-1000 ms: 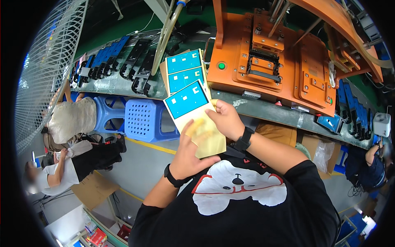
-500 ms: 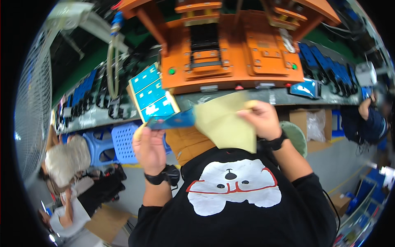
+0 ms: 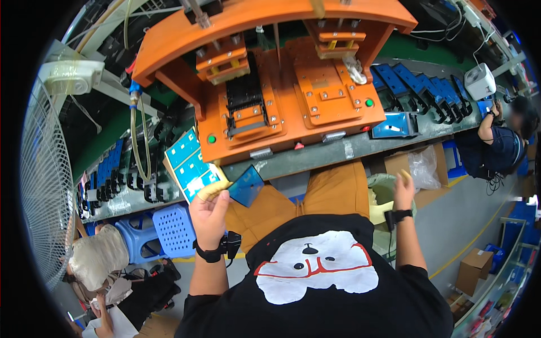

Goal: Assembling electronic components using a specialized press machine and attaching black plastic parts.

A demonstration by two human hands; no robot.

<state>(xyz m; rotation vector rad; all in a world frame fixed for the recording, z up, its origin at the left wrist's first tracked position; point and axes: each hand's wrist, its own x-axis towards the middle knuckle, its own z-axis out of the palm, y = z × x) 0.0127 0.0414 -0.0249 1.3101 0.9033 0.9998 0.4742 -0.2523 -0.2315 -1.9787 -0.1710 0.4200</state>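
Left hand (image 3: 209, 218) forward, blue sheet (image 3: 247, 186) in its pinch

From here I see deep translucent blue in the film (image 3: 247, 188) at the left hand (image 3: 208, 217), with yellow finger covers (image 3: 211, 190) above. The sheets (image 3: 190, 163) beside it carry brighter blue panels patterned with small white shapes. The press (image 3: 344, 130) is vivid orange, dotted with green buttons (image 3: 369, 103), over a dark green tabletop (image 3: 315, 155). A black shirt (image 3: 225, 315) bears a white animal face with red lines; the trousers (image 3: 338, 188) are orange-brown, and the blue stool (image 3: 173, 228) is patterned with holes.
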